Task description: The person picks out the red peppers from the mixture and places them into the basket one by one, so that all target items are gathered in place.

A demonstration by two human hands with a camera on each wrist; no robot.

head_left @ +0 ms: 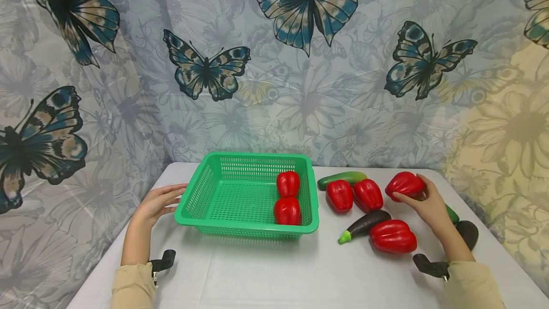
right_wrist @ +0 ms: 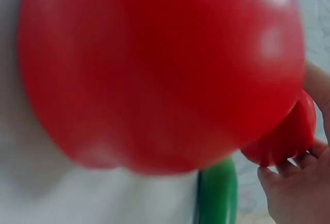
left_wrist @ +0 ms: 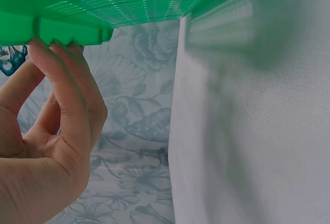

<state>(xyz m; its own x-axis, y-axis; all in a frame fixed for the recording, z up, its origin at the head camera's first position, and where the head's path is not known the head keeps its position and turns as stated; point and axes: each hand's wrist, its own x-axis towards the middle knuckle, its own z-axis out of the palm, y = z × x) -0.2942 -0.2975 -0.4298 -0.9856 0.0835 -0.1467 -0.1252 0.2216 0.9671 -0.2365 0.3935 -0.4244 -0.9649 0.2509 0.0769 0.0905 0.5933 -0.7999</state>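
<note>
My right grip (head_left: 430,202) is clasped around a red pepper (head_left: 404,184), the thumb on the near side and the fingers over the far side. That pepper is toward the back right of the white bench (head_left: 257,271); I can't tell from my views whether its underside is clear of the surface. My left grip (head_left: 156,204) is loose, its fingers mostly extended and their tips touching the rim of the green basket (head_left: 246,227) at its left side; the left wrist view shows those fingertips against the edge.

Inside the basket I have two more red peppers, one at the back (head_left: 288,183) and one at the front (head_left: 287,211), lined up along the right wall.

Between the basket and my right grip, a cucumber (head_left: 341,178) lies behind two peppers set side by side, a left one (head_left: 340,196) and a right one (head_left: 368,195). Nearer to me, a slim eggplant (head_left: 363,224) points its green end to the front left, with a large pepper (head_left: 393,236) right beside it; a pepper fills most of my right wrist view. A second cucumber (head_left: 452,214) and a dark rounded eggplant (head_left: 468,234) are partly hidden by the right forearm. Butterfly-print cloth (head_left: 231,132) hangs behind the bench.
</note>
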